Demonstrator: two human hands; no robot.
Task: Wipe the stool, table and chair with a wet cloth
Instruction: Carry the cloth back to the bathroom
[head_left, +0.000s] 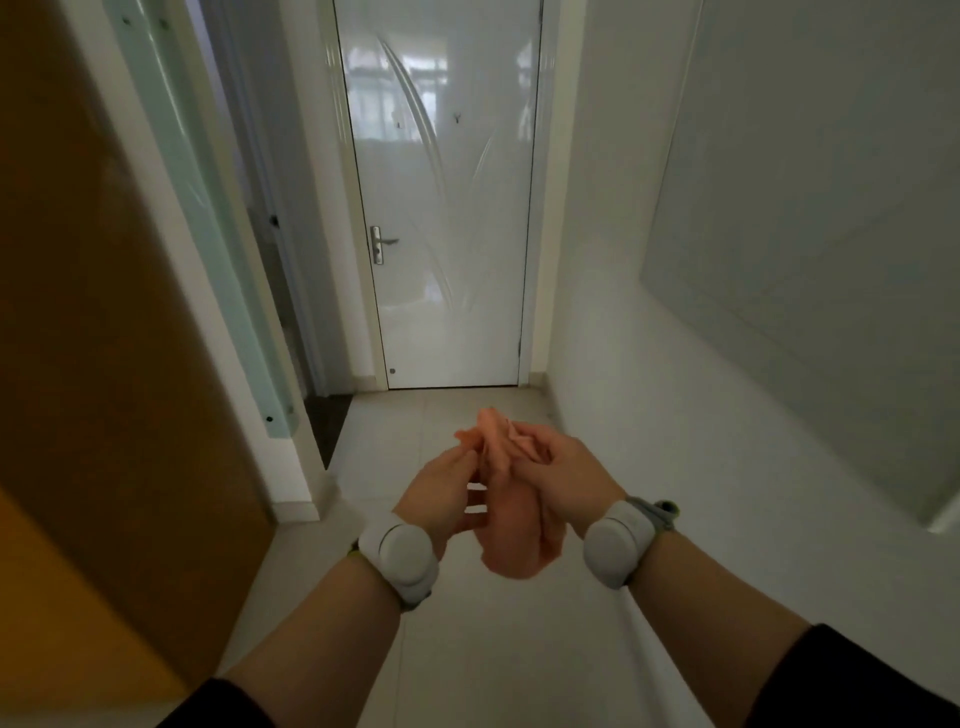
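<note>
A crumpled pink-orange cloth (506, 525) hangs in the air in front of me, held between both hands over a tiled hallway floor. My left hand (441, 493) pinches the cloth's upper left edge with its fingertips. My right hand (563, 475) grips the cloth's upper right part, and the rest droops below it. Both wrists wear white bands. No stool, table or chair is in view.
A shut glossy white door (441, 208) with a metal handle (382, 243) closes the hallway ahead. An open doorway with a frosted glass panel (208, 234) lies on the left, beside an orange-brown panel (78, 338). A white wall (727, 312) runs along the right.
</note>
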